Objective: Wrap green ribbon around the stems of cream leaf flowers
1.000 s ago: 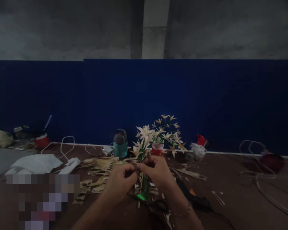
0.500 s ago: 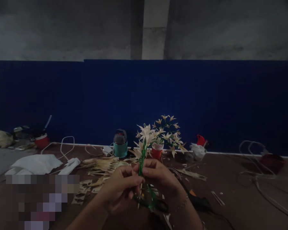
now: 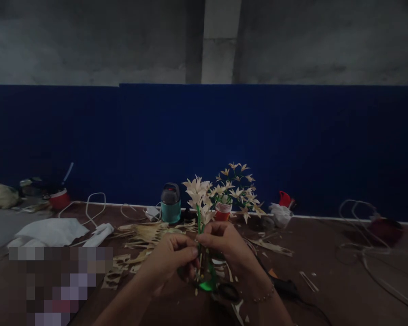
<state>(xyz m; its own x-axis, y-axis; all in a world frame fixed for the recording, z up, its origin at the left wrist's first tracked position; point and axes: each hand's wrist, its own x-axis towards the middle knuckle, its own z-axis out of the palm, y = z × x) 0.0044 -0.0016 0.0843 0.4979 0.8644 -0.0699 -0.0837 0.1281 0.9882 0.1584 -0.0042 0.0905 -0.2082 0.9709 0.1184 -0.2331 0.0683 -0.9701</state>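
Observation:
Cream artificial flowers point(image 3: 197, 192) with green-wrapped stems stand upright in a small bunch between my hands. My left hand point(image 3: 172, 262) is closed, thumb and fingers pinching the lower stems. On the other side, my right hand point(image 3: 226, 242) is closed too, its thumb and finger pinched at the stems just above the left fingertips. Below the hands hangs a strip of shiny green tape point(image 3: 208, 285). Black-handled scissors point(image 3: 228, 292) lie under the right wrist, partly hidden.
Behind the bunch, more cream flowers point(image 3: 245, 194) stand in red-and-white cups point(image 3: 222, 210). A teal jar point(image 3: 170, 208) stands left of them. Dried cream husk pieces point(image 3: 143, 233) and white cloth point(image 3: 49, 232) lie left. A black corded tool point(image 3: 285, 289) lies right. A blue partition point(image 3: 190, 131) rises behind.
The flower bunch has shifted slightly left and turned. My right hand has moved a little right and up along the stems, and more of the green tape shows below.

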